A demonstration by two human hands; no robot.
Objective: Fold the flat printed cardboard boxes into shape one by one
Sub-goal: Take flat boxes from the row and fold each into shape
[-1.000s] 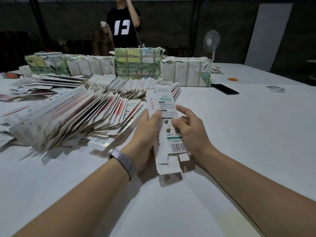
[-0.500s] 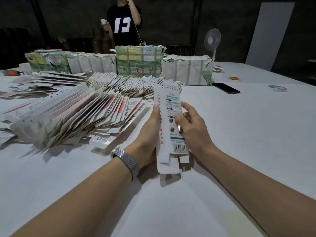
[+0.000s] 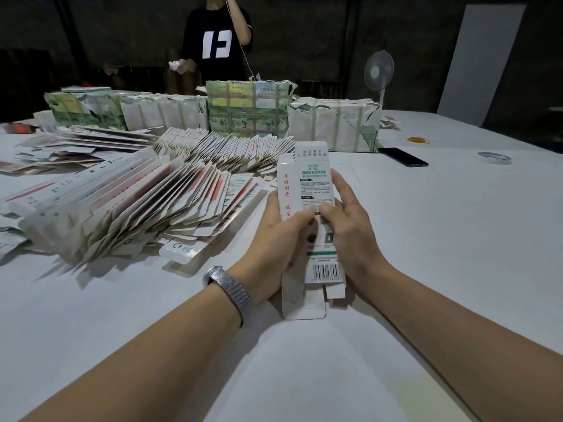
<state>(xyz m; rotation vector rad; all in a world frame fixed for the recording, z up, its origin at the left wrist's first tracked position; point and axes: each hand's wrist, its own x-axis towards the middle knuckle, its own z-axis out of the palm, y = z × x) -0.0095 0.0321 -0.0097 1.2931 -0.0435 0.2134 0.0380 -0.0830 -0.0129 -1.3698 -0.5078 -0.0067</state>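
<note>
Forearms: two bare arms reach in from the bottom corners and meet at the centre of the frame; a silver mesh wristband [image 3: 228,290] circles the left wrist
Left hand: the left hand [image 3: 281,239] wraps the box's left edge, thumb pressed across the printed front
Right hand: the right hand [image 3: 347,226] curls around the right edge, thumb meeting the left thumb on the front face
Box in hand: a long white printed box [image 3: 307,190] stands almost upright at centre frame, barcode near its lower end, flaps at top and bottom hanging open
Progress on this box: it looks partly squeezed open into a tube; both end flaps seem not yet tucked in
Fanned pile: a large fan of boxes [image 3: 137,208] lies left of centre, with a second row [image 3: 231,150] behind it; whether these are finished or waiting I cannot tell
Wrapped bundles: taped packs [image 3: 246,109] line the far edge, upper centre, apparently unopened stock, so much work likely remains
Surface: a wide white table [image 3: 441,239], with a dark phone [image 3: 402,156], a tape roll [image 3: 494,157] and an orange ring [image 3: 418,140] at upper right
Room: dim, dark walls; a standing fan [image 3: 379,73] and a pale leaning board [image 3: 478,62] at upper right; a person in a black printed shirt [image 3: 217,44] stands behind the bundles, top centre
</note>
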